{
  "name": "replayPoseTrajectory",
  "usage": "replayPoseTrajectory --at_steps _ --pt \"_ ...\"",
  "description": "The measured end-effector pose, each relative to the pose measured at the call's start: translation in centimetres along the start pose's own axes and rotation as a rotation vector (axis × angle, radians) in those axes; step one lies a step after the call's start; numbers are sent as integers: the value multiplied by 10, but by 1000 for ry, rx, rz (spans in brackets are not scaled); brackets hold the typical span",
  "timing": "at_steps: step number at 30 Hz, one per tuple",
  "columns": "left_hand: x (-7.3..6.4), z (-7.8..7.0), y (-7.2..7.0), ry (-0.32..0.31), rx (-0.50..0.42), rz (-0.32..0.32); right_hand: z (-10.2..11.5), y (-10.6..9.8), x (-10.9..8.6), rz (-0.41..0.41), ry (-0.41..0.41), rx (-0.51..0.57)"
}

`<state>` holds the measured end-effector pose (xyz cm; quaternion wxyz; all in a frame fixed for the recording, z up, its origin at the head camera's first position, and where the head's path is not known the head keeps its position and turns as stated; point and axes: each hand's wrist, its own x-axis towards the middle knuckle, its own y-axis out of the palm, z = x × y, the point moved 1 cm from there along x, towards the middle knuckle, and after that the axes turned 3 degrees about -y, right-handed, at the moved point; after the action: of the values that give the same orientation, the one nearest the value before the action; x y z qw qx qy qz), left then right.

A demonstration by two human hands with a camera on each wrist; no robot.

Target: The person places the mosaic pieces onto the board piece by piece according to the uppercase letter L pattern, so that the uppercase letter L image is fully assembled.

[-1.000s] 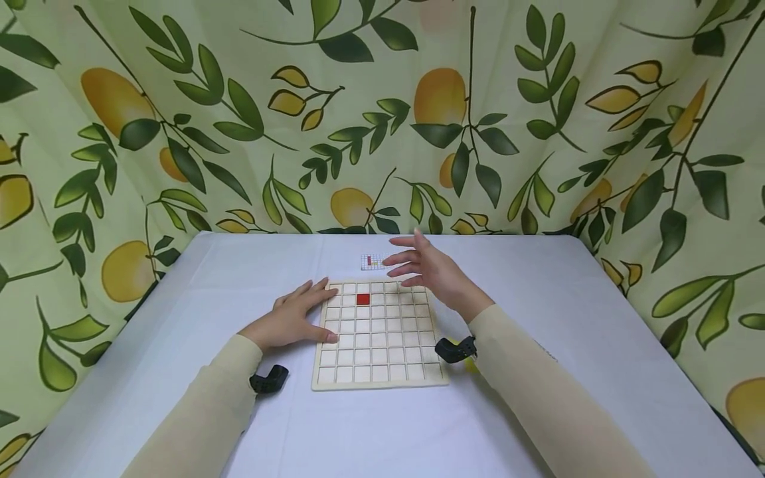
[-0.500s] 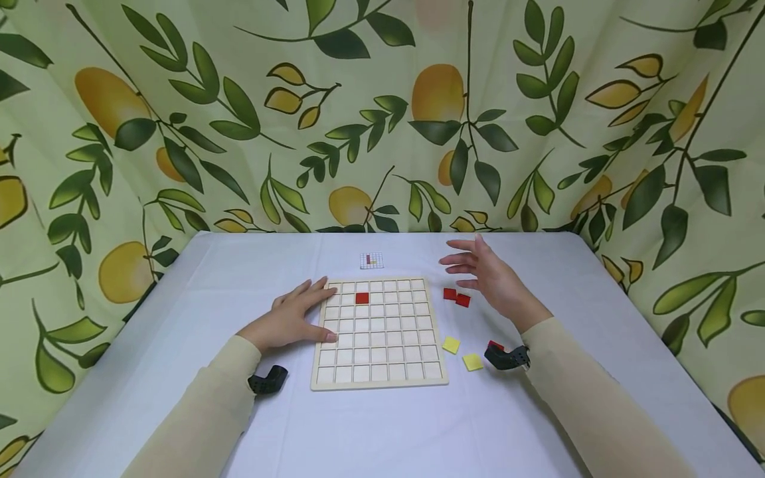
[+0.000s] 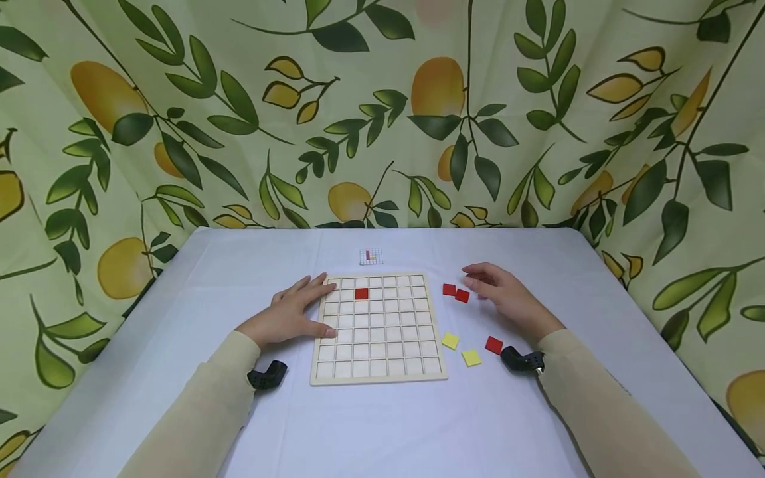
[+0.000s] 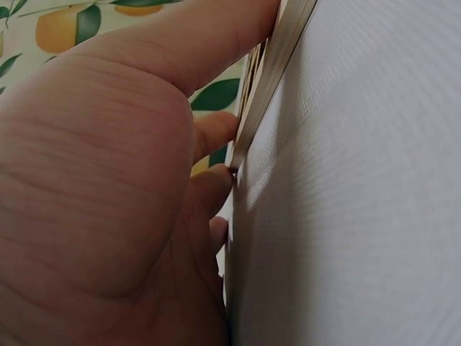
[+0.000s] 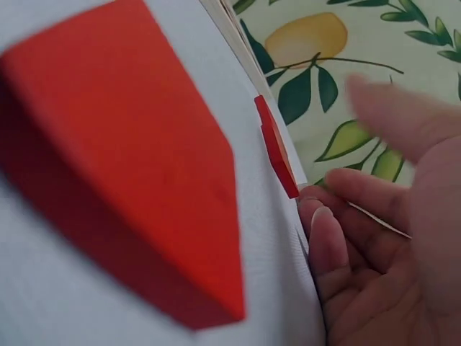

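A pale wooden grid board (image 3: pixel 382 332) lies on the white table, with one red tile (image 3: pixel 361 293) in a cell of its upper part. My left hand (image 3: pixel 289 312) rests at the board's left edge, fingers spread, thumb and fingertips touching the rim. My right hand (image 3: pixel 508 295) is low over the table right of the board, fingers loosely bent. Just left of its fingertips lie two red tiles (image 3: pixel 455 293), touching each other; in the right wrist view these tiles (image 5: pixel 277 151) appear edge-on close by the fingers. I see nothing held in that hand.
Two yellow tiles (image 3: pixel 471 358) lie right of the board's lower half. Another red tile (image 3: pixel 493 344) sits by the right wrist camera (image 3: pixel 522 360). A small printed grid card (image 3: pixel 371 256) lies behind the board. A patterned curtain (image 3: pixel 382 133) stands behind the table.
My right hand has moved from over the board's upper right out to the right and down toward the table, uncovering the loose tiles; its fingers have bent. The left hand stays put.
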<state>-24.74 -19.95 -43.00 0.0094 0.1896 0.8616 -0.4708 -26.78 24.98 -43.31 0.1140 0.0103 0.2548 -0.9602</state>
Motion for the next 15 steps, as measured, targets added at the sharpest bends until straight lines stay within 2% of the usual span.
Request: replayPoseTrajectory --at_steps 9,15 --pt "2 0 -1 9 6 1 -4 6 0 -29 -118 -200" --pt "2 -1 0 8 4 8 -4 9 -1 -50 -144 -192"
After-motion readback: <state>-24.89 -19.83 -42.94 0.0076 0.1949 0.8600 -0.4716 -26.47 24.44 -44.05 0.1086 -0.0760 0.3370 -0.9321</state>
